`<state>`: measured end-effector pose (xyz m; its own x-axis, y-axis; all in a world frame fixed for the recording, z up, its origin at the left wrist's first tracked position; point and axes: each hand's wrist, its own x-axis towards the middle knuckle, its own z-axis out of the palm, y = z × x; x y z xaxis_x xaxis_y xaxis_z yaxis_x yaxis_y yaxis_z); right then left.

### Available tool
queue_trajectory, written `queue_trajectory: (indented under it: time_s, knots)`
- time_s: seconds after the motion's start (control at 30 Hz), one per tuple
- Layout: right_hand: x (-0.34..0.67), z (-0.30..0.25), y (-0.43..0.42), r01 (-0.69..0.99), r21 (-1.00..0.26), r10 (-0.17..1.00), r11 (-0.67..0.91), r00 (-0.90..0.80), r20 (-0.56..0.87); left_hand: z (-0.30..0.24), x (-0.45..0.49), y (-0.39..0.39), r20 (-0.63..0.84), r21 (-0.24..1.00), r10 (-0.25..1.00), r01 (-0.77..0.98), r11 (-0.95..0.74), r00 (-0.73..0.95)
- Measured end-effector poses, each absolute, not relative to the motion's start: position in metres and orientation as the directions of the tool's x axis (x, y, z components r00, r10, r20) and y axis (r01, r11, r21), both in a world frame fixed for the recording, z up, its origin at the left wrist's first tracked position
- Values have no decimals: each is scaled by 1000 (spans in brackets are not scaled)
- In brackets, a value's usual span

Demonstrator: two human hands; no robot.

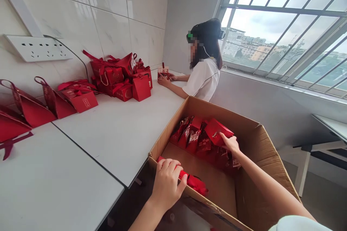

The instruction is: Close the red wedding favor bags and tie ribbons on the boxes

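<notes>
An open cardboard box [260, 151] stands beside the white table, with several small red gift boxes [195, 137] packed at its far end. My right hand [230, 143] reaches into it and grips one red gift box [215, 130], tilted above the others. My left hand [166, 182] is closed over the box's near rim, holding a red ribboned item [195, 183] that lies across the edge.
The white table [116, 130] bears red gift bags [40, 106] at the left and a heap of red boxes [121, 77] by the tiled wall. Another person [204, 68] sits at its far end handling a small box. A window and another table [332, 124] lie at right.
</notes>
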<state>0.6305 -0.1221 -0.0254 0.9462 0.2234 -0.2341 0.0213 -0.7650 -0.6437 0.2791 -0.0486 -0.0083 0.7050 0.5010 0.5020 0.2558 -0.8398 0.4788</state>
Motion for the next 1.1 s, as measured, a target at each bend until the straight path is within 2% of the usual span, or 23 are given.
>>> queue_trajectory:
  time_s: [0.17, 0.43, 0.63, 1.1]
  knots:
    - [640, -16, -109, -32, -613, 201, -790, 930, -307, -10, 281, -48, 500, 501, 513, 251, -829, 697]
    - [644, 1, -79, 96, -440, 233, -893, 934, -270, -14, 283, -49, 495, 512, 537, 270, -816, 683]
    - [659, 6, -56, 161, -367, 261, -916, 935, -241, -15, 285, -50, 483, 510, 560, 303, -805, 673]
    - [675, -19, -3, 149, -195, 203, -969, 933, -296, -22, 293, -52, 524, 502, 579, 323, -802, 625]
